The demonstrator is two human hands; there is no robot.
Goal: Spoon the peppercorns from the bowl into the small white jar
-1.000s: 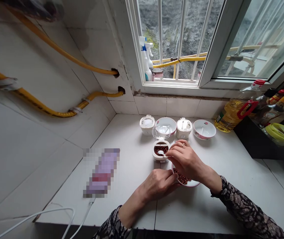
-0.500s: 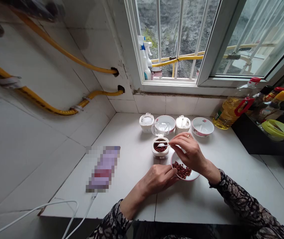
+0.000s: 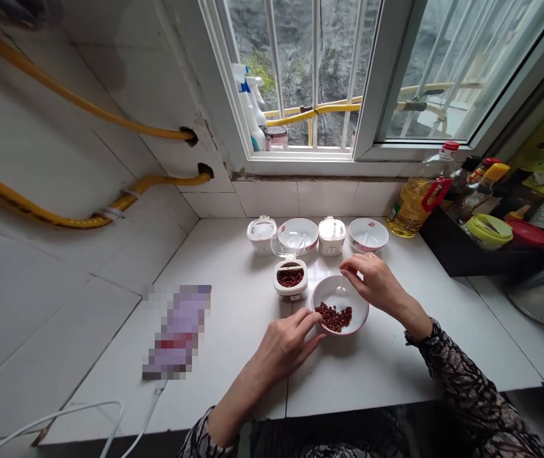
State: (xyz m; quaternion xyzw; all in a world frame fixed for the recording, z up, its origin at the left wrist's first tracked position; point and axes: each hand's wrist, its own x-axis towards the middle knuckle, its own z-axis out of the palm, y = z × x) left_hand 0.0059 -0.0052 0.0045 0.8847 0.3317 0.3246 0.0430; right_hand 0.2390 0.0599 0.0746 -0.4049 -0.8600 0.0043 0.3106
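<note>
A white bowl with a pink rim stands on the counter, holding a small heap of reddish-brown grains that look like Sichuan peppercorns. My left hand has its fingertips at the bowl's left rim, steadying it. Above the far right rim, my right hand is pinched closed around the thin handle of a small white spoon, mostly hidden by the fingers. The spoon's head shows over the bowl. Just left of the bowl sits a seasoning jar, its clear lid raised, full of the same grains.
Behind are two lidded jars and two white bowls. An oil bottle and a black rack of bottles stand right. At left lies a blurred phone-like object with a white cable.
My right hand has brought the spoon from the open jar to over the bowl. My left hand's grip on the rim has loosened slightly. The camera view has shifted right.
</note>
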